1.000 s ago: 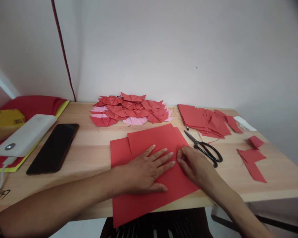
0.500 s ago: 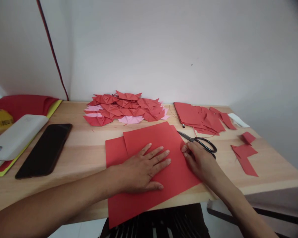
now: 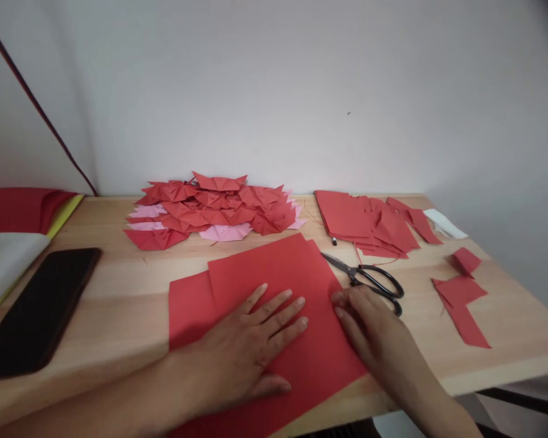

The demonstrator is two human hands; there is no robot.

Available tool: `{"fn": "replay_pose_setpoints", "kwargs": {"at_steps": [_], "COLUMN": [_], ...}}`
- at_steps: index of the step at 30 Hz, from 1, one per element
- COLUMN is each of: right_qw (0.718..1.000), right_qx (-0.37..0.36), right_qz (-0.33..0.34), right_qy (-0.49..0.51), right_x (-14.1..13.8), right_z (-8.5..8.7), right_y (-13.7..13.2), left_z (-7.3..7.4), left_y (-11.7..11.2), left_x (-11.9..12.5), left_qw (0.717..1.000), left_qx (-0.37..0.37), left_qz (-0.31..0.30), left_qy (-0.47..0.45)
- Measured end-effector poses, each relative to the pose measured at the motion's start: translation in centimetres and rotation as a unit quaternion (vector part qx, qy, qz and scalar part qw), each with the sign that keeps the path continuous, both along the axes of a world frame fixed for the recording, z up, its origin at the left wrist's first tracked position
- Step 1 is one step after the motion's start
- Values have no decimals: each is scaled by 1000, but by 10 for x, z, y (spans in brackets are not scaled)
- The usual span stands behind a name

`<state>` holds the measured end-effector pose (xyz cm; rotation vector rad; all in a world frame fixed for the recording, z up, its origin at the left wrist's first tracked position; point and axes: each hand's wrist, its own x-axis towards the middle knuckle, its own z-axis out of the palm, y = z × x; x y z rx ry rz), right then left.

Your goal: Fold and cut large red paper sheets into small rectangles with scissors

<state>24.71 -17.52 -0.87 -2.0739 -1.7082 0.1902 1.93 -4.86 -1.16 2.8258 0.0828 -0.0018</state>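
Observation:
Red paper sheets (image 3: pixel 274 267) lie overlapped on the wooden table (image 3: pixel 128 298) in front of me. My left hand (image 3: pixel 251 347) rests flat on the top sheet with its fingers spread. At the sheet's right edge my right hand (image 3: pixel 369 328) presses down with its fingers stretched out. Black scissors (image 3: pixel 369 278) lie just beyond my right fingertips, not touched.
A heap of folded red and pink paper pieces (image 3: pixel 210 210) sits at the back centre. Cut red squares (image 3: pixel 369 222) lie at the back right, red scraps (image 3: pixel 461 298) at the right. A black phone (image 3: pixel 36 307) and a white power bank (image 3: pixel 4 261) lie at the left.
The view has shifted, so the phone and power bank sit further left. My right hand has slid along the sheet's right edge towards me. My left hand stays flat on the paper.

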Motion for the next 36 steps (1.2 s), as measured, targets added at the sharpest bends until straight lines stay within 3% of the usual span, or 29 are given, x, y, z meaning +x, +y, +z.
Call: {"fn": "replay_pose_setpoints", "kwargs": {"at_steps": [7, 14, 18, 26, 36], "right_qw": [996, 961, 959, 965, 960], "right_qx": [29, 66, 55, 42, 40], "right_qz": [62, 209, 182, 160, 160], "right_qy": [-57, -167, -209, -201, -226], "right_x": [6, -17, -25, -30, -29], "right_z": [2, 1, -7, -15, -18], "right_y": [-15, -14, -16, -21, -23], "left_z": [4, -1, 1, 0, 7], "left_y": [0, 1, 1, -5, -22], "left_x": [0, -1, -1, -3, -75], "left_qw": [1000, 1000, 1000, 999, 992], "left_qx": [-4, 5, 7, 14, 106], "left_qz": [1, 4, 3, 15, 66], "left_qy": [16, 8, 6, 30, 13]}}
